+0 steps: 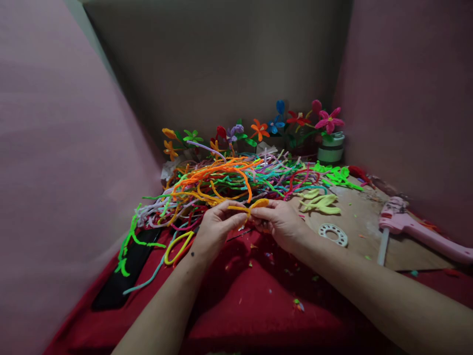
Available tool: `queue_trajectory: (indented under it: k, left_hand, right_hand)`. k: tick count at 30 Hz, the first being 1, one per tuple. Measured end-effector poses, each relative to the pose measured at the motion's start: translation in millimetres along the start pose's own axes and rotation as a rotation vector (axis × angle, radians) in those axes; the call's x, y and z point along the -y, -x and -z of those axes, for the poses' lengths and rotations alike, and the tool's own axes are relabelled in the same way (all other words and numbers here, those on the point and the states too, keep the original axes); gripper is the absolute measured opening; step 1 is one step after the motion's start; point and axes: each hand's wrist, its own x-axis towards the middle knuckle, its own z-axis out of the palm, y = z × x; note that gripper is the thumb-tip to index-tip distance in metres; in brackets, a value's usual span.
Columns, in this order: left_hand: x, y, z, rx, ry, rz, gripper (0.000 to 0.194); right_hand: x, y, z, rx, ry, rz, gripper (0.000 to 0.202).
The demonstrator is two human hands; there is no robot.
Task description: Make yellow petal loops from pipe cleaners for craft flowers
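My left hand (pixel 216 224) and my right hand (pixel 281 222) meet over a red cloth (pixel 258 301), both pinching one yellow-orange pipe cleaner (pixel 247 207). The piece is bent into small loops between my fingertips. Just beyond my hands lies a big tangled pile of pipe cleaners (pixel 236 182) in orange, green, pink, red and teal.
Finished pipe-cleaner flowers (pixel 295 121) stand along the back wall, some in a white pot (pixel 330 150). A pink glue gun (pixel 410 224), a white ring (pixel 333 233) and yellow-green leaf shapes (pixel 320 202) lie on a board at right. A black strip (pixel 127 268) lies left. Pink walls close in both sides.
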Motion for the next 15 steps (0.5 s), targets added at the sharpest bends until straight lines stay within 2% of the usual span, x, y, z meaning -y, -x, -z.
queue_trajectory:
  k: [3, 9, 15]
  left_hand:
    - [-0.6, 0.5, -3.4, 0.054, -0.011, 0.03, 0.016]
    - [-0.1, 1.4, -6.3, -0.028, -0.059, 0.04, 0.01]
    - [3.1, 1.0, -9.3, -0.025, -0.041, 0.044, 0.012]
  right_hand:
    - [1.4, 1.1, -1.0, -0.002, 0.068, 0.022, 0.008]
    - [2.2, 1.5, -1.9, -0.056, 0.223, 0.096, 0.008]
    - [-1.7, -1.1, 2.2, -0.053, 0.304, 0.122, 0.009]
